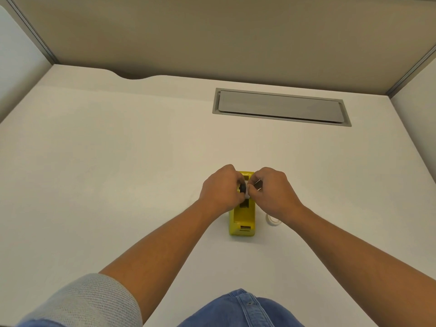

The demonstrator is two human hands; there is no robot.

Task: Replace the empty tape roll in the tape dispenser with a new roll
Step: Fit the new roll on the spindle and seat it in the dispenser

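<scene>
A yellow tape dispenser (243, 220) stands on the white desk (118, 173), its long axis pointing away from me. Both hands meet just above its middle. My left hand (220, 188) pinches a small black spindle (242, 188). My right hand (273, 191) grips a white tape roll (247, 193) pressed against that spindle. Most of the roll is hidden by my fingers. A second whitish roll (273, 220) lies flat on the desk just right of the dispenser, partly covered by my right wrist.
A grey cable hatch (280, 107) is set into the desk at the back right. Beige partition walls close off the far side and both sides. My blue jeans (243, 310) show at the bottom edge.
</scene>
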